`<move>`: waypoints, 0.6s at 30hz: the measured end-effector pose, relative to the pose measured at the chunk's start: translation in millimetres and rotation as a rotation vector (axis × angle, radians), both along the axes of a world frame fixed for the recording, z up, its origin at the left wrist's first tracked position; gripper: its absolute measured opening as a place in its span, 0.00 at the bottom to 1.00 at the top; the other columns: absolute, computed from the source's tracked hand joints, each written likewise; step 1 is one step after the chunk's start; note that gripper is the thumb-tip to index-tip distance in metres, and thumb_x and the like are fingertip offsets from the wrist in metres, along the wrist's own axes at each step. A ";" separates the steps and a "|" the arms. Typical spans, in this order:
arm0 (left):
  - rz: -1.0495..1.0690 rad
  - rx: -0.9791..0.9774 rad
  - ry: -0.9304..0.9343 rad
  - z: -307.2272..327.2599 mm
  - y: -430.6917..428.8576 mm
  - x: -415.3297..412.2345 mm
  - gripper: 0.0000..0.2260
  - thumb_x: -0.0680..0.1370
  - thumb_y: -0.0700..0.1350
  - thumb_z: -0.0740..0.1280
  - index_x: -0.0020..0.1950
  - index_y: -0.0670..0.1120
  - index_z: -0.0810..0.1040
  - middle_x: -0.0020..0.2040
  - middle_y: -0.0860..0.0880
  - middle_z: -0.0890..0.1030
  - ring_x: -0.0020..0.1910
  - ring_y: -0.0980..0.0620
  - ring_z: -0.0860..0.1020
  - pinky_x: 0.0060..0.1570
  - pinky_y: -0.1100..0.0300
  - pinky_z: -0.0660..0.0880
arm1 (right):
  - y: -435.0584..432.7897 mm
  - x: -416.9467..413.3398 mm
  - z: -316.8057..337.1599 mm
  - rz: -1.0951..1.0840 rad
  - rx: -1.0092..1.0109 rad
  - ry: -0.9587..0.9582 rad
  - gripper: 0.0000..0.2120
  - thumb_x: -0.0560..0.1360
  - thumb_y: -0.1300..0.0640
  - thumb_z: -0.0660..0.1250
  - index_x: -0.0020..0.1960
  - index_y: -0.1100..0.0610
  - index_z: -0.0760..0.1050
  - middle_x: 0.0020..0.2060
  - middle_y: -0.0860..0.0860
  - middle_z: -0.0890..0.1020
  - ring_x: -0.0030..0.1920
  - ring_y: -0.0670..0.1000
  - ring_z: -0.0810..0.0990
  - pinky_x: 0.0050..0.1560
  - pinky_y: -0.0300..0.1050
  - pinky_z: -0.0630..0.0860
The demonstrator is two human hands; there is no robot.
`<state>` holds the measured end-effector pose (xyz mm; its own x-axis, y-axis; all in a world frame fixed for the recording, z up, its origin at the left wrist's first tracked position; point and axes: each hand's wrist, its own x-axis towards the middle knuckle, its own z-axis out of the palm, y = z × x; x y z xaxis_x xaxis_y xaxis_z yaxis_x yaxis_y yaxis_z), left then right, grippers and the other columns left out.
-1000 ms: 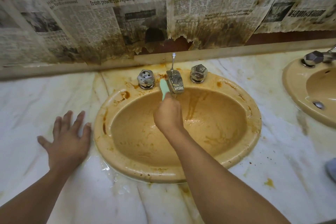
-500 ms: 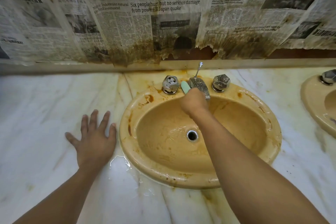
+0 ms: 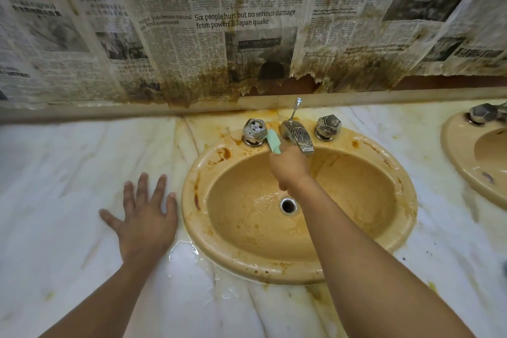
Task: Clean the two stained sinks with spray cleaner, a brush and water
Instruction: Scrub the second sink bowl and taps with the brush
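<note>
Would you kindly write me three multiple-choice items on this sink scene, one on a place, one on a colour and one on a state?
1. Where does the left hand rest?
A. flat on the counter, left of the sink
B. inside the basin
C. on a knob

2. What colour is the brush handle?
A. red
B. black
C. pale green

3. How is the right hand?
A. spread flat
B. curled round the brush handle
C. out of view

Answers:
1 A, its fingers lie spread on the marble beside the rim.
2 C, the handle sticking up from the fist is mint green.
3 B, the fist closes on the handle at the back of the sink.
</note>
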<state>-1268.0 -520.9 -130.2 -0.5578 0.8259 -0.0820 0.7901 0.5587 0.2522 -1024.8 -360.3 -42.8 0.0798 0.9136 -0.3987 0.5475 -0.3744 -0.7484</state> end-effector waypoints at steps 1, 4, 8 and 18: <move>-0.003 -0.003 0.001 -0.1 0.0 -0.2 0.25 0.85 0.61 0.48 0.84 0.64 0.54 0.86 0.55 0.51 0.84 0.50 0.45 0.73 0.24 0.43 | 8.2 -2.6 2.0 -0.037 -0.012 0.034 0.19 0.82 0.61 0.59 0.72 0.59 0.72 0.49 0.56 0.79 0.33 0.54 0.75 0.21 0.40 0.67; -0.007 -0.004 -0.003 -0.3 0.4 -0.9 0.25 0.85 0.61 0.47 0.84 0.64 0.53 0.86 0.55 0.50 0.84 0.51 0.44 0.73 0.24 0.43 | 27.9 -13.6 6.0 -0.113 -0.056 0.159 0.14 0.81 0.62 0.60 0.65 0.63 0.75 0.42 0.55 0.75 0.31 0.53 0.70 0.21 0.39 0.65; -0.009 -0.002 0.010 -1.4 1.1 -1.1 0.25 0.85 0.61 0.47 0.84 0.63 0.53 0.86 0.54 0.50 0.84 0.50 0.44 0.73 0.24 0.43 | 17.7 -11.6 7.3 -0.170 -0.194 0.312 0.06 0.81 0.64 0.59 0.52 0.58 0.74 0.34 0.52 0.69 0.27 0.50 0.64 0.22 0.37 0.60; -0.008 0.005 -0.003 -1.6 1.5 -1.1 0.25 0.86 0.61 0.48 0.83 0.63 0.54 0.86 0.54 0.51 0.84 0.50 0.44 0.73 0.24 0.42 | 16.9 -15.2 4.5 -0.315 -0.214 0.443 0.11 0.82 0.63 0.58 0.62 0.60 0.74 0.34 0.52 0.68 0.30 0.49 0.63 0.21 0.36 0.60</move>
<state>-1269.2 -519.4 -131.9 -0.5509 0.8308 -0.0794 0.7938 0.5510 0.2574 -1040.0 -343.5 -38.3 0.1185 0.7683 -0.6290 0.0376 -0.6365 -0.7703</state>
